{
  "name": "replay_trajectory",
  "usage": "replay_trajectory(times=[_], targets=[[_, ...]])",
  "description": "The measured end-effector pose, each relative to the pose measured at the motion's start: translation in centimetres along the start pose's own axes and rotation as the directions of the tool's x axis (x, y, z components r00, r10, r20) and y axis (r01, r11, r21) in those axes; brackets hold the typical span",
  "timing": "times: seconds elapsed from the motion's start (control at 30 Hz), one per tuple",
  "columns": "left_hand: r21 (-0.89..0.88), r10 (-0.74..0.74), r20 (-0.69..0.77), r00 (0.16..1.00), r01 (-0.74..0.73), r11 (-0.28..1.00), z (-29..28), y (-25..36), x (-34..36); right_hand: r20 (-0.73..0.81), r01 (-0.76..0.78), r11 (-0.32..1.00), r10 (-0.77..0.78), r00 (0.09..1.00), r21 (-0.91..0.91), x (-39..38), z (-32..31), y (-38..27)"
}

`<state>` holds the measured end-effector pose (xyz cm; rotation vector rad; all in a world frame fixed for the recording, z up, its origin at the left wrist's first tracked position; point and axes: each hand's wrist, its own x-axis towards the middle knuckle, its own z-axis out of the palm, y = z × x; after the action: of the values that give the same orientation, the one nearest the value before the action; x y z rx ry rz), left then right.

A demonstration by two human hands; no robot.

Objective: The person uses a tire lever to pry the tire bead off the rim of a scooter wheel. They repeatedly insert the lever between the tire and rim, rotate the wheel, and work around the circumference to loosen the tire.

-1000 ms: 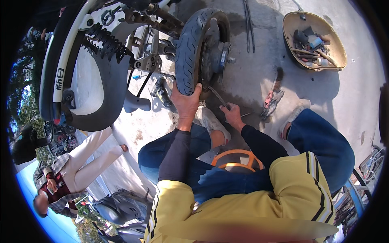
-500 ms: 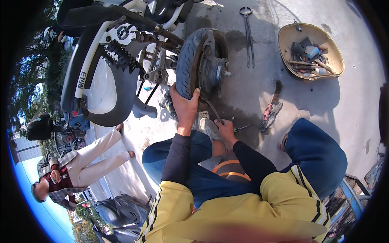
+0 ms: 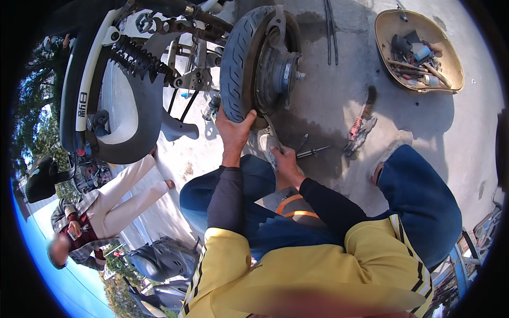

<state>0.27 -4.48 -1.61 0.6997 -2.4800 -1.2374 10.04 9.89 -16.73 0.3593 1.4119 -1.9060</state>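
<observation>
A black treaded tyre [image 3: 237,63] sits on a wheel with a dark hub [image 3: 273,79], whose threaded axle end sticks out to the right. My left hand [image 3: 235,133] grips the tyre's near edge, thumb on the sidewall and fingers round the tread side. In my closed right hand [image 3: 287,162] is a flat metal bar like a tyre lever [image 3: 270,127]. Its far end reaches the near edge of the wheel; exactly where it touches is hard to make out. Just right of that hand, a screwdriver [image 3: 313,152] lies on the ground.
A scooter frame with a black spring shock [image 3: 139,59] fills the upper left. At the right stands a tan basin [image 3: 389,87] of tools. A red-handled brush [image 3: 355,129] and long tongs [image 3: 331,32] lie on the concrete. Another person [image 3: 127,199] stands at the left.
The whole view has shifted, so the wheel sits higher in the picture. My right hand has come slightly left with the lever, which now points more steeply. My left hand keeps its grip.
</observation>
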Motion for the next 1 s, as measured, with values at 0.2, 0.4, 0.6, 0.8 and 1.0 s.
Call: replay_trajectory(times=[0.2,0.4,0.6,0.8,1.0], targets=[[0.005,-0.066,-0.1,0.993,0.067,0.998,1.2,0.5,-0.7,-0.114,0.095,0.995,-0.093,0.989,0.016,3.5,0.2,3.0],[0.362,0.206,-0.137,0.969,-0.145,0.921,0.7,7.9,2.7,-0.089,0.198,0.956,-0.221,0.971,-0.216,5.0,-2.6,0.6],[0.331,0.075,-0.151,0.986,-0.021,0.944,1.1,7.9,3.6,-0.061,0.174,0.973,-0.185,0.981,-0.153,4.2,-2.5,1.2],[0.276,0.069,-0.133,0.989,-0.03,0.961,0.8,7.9,4.1,-0.039,0.133,0.99,-0.135,0.99,-0.04,4.5,-2.8,2.2],[0.339,0.131,-0.215,0.968,-0.052,0.939,2.0,8.6,3.9,-0.02,0.106,0.989,-0.109,0.994,-0.101,4.0,-3.2,1.4]])
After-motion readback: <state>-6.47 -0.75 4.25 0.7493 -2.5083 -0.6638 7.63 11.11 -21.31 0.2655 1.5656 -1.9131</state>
